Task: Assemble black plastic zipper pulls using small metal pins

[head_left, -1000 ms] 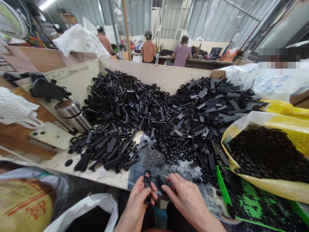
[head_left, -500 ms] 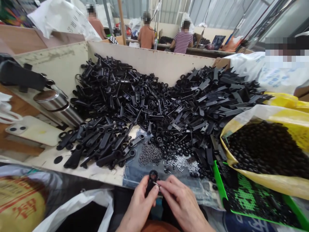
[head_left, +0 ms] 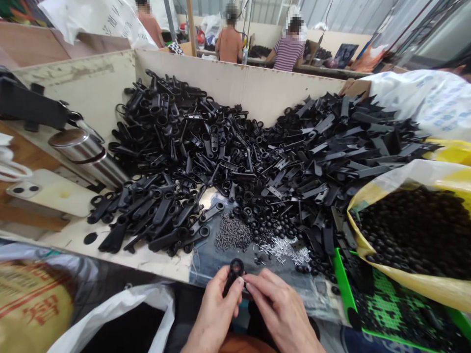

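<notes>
My left hand (head_left: 218, 305) is closed around a black plastic ring-ended part (head_left: 236, 268), whose ring points up and away from me. The thumb lies along its near side. My right hand (head_left: 276, 303) pinches thumb and forefinger together against the right side of that part; whatever is between those fingertips is too small to make out. Just beyond the hands, on a dark blue cloth (head_left: 206, 264), lie a heap of small dark grey screw-like pieces (head_left: 232, 232) and a scatter of silver pins (head_left: 285, 249).
Black ring-ended parts (head_left: 172, 122) and flat black blades (head_left: 342, 132) heap against the box wall (head_left: 221, 78). At left stand a steel flask (head_left: 88, 157) and a phone (head_left: 51, 191). A yellow bag (head_left: 362, 235) of black beads overhangs a green tray (head_left: 344, 289). Several people sit beyond.
A thin silver pin showed between my right fingertips and the part; it can no longer be made out. Both hands stay together, and the view has shifted slightly.
</notes>
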### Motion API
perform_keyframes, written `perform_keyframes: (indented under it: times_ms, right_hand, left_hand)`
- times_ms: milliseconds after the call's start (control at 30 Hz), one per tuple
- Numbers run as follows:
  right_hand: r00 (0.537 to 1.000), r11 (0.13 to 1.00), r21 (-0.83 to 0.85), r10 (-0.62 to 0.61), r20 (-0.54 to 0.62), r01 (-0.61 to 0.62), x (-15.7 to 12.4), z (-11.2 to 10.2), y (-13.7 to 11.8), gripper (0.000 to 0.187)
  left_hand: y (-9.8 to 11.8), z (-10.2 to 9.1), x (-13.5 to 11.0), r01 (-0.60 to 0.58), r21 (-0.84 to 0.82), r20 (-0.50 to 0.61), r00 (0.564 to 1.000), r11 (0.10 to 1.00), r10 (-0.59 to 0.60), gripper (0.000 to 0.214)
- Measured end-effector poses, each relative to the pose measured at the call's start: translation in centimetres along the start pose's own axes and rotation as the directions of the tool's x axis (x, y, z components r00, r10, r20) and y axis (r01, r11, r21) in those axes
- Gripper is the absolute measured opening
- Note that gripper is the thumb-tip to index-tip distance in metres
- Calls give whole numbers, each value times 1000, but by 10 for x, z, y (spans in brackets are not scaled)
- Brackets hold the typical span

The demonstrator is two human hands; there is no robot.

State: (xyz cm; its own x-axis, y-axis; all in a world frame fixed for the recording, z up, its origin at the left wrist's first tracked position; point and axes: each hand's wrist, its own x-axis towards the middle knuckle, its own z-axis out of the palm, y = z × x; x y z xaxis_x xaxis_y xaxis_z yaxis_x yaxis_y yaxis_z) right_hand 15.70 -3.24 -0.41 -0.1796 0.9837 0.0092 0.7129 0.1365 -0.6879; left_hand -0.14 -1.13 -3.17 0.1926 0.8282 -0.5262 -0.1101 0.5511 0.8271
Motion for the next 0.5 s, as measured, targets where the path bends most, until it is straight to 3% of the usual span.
perform_keyframes:
  times_ms: [167,333,433,500]
  right_hand:
    - [999,992,-126,1,47,5,0,6,1,38]
    - [981,964,-259,106,161,-61,9,4,-10,27]
    - [973,980,-192,92,211,-51,13,-9,-12,27]
    - [984,994,-104,53,167,-36,10,-19,-9,25]
  left_hand:
    - [2,3,-2,29,-48,-34,999,998,-31,61]
    - [-4,3,0,30,-106,-67,997,994,-37,56]
    - [-5,2,0,14,-88,-62,998,996,-19,58]
    - [0,-2,-5,3,-116,-59,998,993,-10,58]
